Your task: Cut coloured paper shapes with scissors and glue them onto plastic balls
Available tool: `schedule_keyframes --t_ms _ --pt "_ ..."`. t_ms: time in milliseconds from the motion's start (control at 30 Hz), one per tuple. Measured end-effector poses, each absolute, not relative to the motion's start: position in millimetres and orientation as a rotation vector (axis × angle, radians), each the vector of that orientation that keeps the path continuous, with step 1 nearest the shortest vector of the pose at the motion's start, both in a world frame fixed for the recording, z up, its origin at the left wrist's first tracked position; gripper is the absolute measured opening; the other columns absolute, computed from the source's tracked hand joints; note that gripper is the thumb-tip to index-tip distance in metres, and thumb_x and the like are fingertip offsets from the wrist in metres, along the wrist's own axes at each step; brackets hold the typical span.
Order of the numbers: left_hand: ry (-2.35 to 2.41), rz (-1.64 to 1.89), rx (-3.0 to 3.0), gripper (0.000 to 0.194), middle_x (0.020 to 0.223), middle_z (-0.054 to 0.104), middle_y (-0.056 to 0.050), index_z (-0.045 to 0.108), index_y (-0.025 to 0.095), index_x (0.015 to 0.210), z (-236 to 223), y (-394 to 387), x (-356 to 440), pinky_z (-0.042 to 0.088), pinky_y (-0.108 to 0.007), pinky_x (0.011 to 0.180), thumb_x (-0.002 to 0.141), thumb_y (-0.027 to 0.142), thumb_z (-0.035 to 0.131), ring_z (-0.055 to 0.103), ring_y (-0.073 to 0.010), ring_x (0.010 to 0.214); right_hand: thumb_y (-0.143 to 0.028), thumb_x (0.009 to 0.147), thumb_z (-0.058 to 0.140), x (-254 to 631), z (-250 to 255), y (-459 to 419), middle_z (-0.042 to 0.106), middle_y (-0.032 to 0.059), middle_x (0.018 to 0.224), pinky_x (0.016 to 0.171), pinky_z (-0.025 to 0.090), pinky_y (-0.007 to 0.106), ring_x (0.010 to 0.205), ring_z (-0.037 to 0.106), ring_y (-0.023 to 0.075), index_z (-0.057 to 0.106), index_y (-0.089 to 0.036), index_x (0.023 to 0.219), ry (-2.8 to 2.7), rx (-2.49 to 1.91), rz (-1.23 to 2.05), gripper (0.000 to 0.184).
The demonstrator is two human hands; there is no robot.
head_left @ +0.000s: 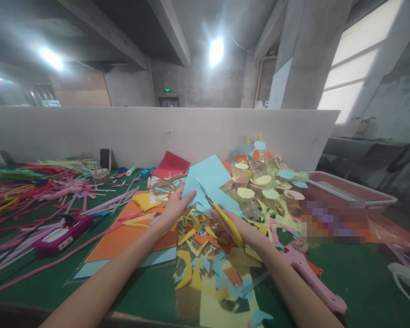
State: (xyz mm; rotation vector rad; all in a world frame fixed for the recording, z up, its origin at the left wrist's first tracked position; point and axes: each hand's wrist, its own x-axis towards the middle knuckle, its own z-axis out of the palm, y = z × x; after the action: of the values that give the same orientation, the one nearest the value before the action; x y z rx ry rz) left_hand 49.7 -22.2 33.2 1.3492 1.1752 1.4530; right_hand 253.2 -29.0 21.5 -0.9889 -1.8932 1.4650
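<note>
A sheet of light blue paper with a notch cut from its right side is pinched in my left hand by its lower left edge. My right hand grips yellow-handled scissors, whose blades lie across the front of the paper, pointing up and left. The fingers of my right hand are partly hidden behind the handles. Below both hands spreads a pile of yellow, blue and orange paper scraps. Under my left forearm lie orange sheets on top of light blue ones.
Clear cups topped with coloured paper discs are heaped at back right, beside a pink bin. A pink-handled tool lies by my right forearm. Pipe cleaners and a magenta device are left. Behind stands a white partition.
</note>
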Motion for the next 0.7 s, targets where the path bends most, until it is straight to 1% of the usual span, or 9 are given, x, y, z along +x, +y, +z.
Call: schedule_keyframes --t_ms 100,167,300,367,467,533,633,700 --pt "1.161 1.463 1.352 0.043 0.057 0.054 0.007 0.054 0.02 0.096 34 -23 51 0.026 -0.015 0.036 0.072 0.051 0.071 0.043 -0.0047 0.04 -0.067 0.079 0.057 250 14 -24 0.036 -0.0081 0.056 0.046 0.03 0.023 0.049 0.034 0.0084 0.043 -0.021 0.078 -1.866 -0.934 1.564 0.049" --pt "1.158 1.467 1.348 0.042 0.056 0.053 0.008 0.053 0.02 0.095 33 -22 51 0.025 -0.015 0.035 0.072 0.05 0.071 0.041 -0.0042 0.038 -0.068 0.077 0.058 249 11 -21 0.033 -0.0091 0.054 0.044 0.028 0.022 0.047 0.032 0.0081 0.041 -0.021 0.076 -1.859 -0.93 1.564 0.05" --pt "1.149 1.466 1.344 0.039 0.054 0.053 0.007 0.052 0.02 0.09 31 -21 49 0.024 -0.014 0.036 0.073 0.05 0.07 0.044 -0.0053 0.041 -0.069 0.076 0.059 248 9 -18 0.031 -0.0099 0.052 0.043 0.025 0.022 0.045 0.029 0.0073 0.042 -0.021 0.076 -1.853 -0.93 1.538 0.051" --pt "1.134 1.463 1.345 0.038 0.053 0.053 0.007 0.051 0.02 0.088 31 -21 48 0.023 -0.014 0.036 0.074 0.05 0.069 0.042 -0.0048 0.039 -0.069 0.075 0.059 248 10 -19 0.031 -0.0101 0.052 0.043 0.024 0.022 0.045 0.029 0.0073 0.043 -0.021 0.077 -1.847 -0.946 1.53 0.051" --pt "1.121 1.459 1.329 0.038 0.054 0.053 0.008 0.051 0.021 0.092 30 -21 47 0.021 -0.014 0.036 0.075 0.05 0.069 0.037 -0.0032 0.037 -0.071 0.075 0.057 251 13 -23 0.035 -0.0084 0.055 0.044 0.027 0.023 0.046 0.031 0.0081 0.043 -0.021 0.078 -1.886 -0.935 1.489 0.052" --pt "1.114 1.462 1.326 0.038 0.054 0.053 0.008 0.051 0.021 0.093 30 -21 48 0.021 -0.014 0.036 0.075 0.049 0.069 0.039 -0.0038 0.037 -0.073 0.075 0.055 252 15 -26 0.038 -0.0068 0.058 0.045 0.03 0.024 0.049 0.034 0.0092 0.044 -0.021 0.078 -1.914 -0.935 1.45 0.053" --pt "1.105 1.437 1.366 0.037 0.052 0.052 0.007 0.051 0.021 0.087 30 -21 49 0.022 -0.015 0.036 0.074 0.05 0.07 0.042 -0.0055 0.039 -0.074 0.075 0.054 253 15 -28 0.041 -0.0048 0.063 0.047 0.033 0.026 0.052 0.037 0.0109 0.045 -0.022 0.081 -1.946 -0.961 1.401 0.054" --pt "1.105 1.406 1.397 0.037 0.051 0.052 0.007 0.05 0.02 0.084 30 -22 50 0.023 -0.016 0.037 0.074 0.05 0.07 0.039 -0.0052 0.037 -0.075 0.075 0.054 253 14 -27 0.043 -0.0039 0.065 0.048 0.034 0.026 0.053 0.039 0.0114 0.046 -0.022 0.082 -1.966 -0.969 1.37 0.054"
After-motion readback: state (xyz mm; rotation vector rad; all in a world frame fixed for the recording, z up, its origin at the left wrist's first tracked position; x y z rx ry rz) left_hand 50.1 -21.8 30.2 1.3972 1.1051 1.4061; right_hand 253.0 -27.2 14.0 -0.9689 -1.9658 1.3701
